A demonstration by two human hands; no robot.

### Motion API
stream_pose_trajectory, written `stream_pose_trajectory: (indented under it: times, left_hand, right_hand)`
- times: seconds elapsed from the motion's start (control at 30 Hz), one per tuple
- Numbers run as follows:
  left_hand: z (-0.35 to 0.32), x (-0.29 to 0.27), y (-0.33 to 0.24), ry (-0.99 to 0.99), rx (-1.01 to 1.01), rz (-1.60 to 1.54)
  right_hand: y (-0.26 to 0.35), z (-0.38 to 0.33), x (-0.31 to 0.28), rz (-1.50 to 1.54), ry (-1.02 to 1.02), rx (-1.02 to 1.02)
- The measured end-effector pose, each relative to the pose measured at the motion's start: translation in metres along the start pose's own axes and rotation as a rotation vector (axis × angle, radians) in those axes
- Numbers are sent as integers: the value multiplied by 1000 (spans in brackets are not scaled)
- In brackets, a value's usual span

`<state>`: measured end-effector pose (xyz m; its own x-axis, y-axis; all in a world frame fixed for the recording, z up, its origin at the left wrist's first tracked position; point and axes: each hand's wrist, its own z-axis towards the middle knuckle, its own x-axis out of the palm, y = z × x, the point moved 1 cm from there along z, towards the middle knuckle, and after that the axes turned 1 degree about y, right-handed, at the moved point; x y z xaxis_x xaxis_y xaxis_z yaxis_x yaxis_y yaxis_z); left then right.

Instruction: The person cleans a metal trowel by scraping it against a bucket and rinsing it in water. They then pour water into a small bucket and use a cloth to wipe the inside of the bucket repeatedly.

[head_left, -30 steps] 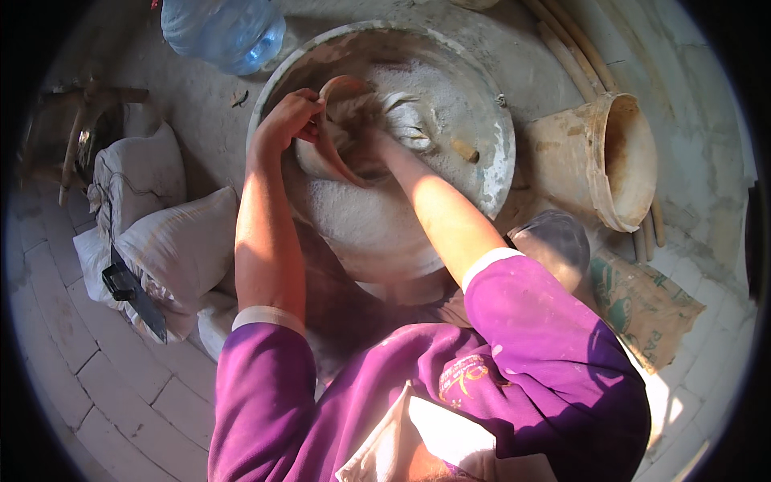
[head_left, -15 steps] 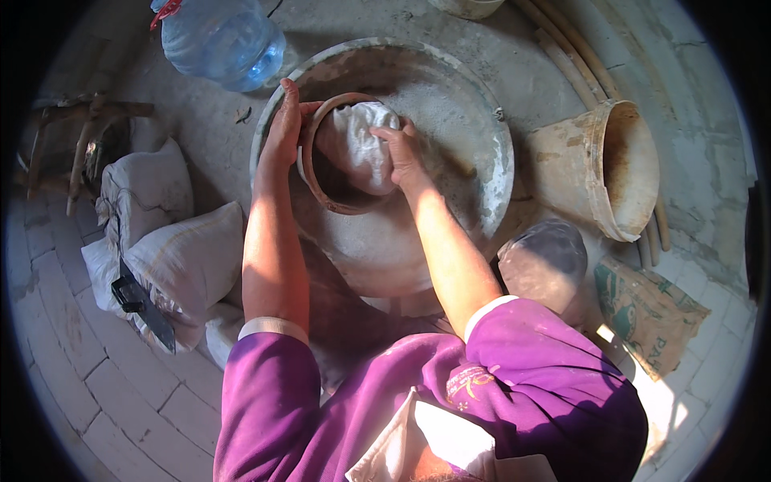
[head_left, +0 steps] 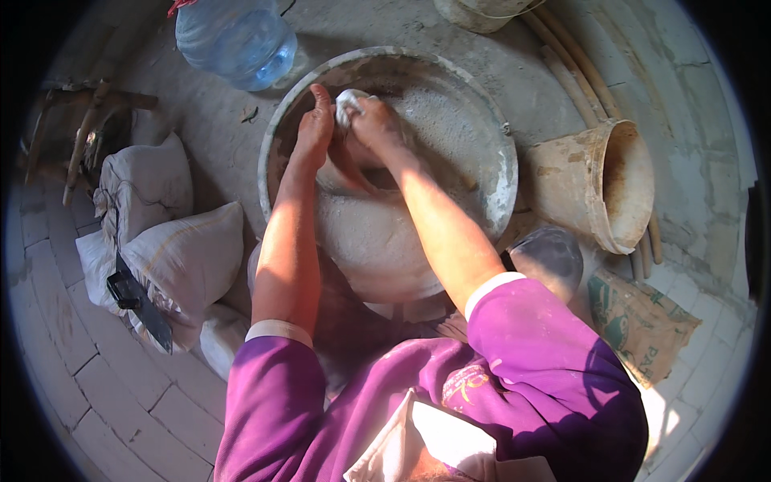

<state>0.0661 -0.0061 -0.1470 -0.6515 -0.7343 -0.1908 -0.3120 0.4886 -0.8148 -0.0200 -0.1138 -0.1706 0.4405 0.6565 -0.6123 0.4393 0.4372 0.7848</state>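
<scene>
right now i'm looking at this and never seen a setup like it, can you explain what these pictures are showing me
There is no machine here: these are a person's bare hands, seen from a camera worn on their head, looking down. Its wide lens bends straight edges. The right hand has a grip on a white cloth at a brown bowl. The left hand is at the bowl's left side; its hold is partly hidden. Both work inside a round basin. Around it are white sacks, a blue bottle and a tipped bucket.
</scene>
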Motion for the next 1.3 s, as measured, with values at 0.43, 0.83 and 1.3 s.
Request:
stream_pose_trajectory:
  times: [0.43,0.83,1.3]
  left_hand:
    - [-13,3,-17,129,39,-46]
    - [-18,-12,-19,282,-225,-424]
    - [-7,11,1,-116,76,298]
  right_hand:
    - [-20,-6,-32,449,-440,321]
    - [75,-49,-25,-265,227,-67]
    - [-47,27,-45,261,-197,438]
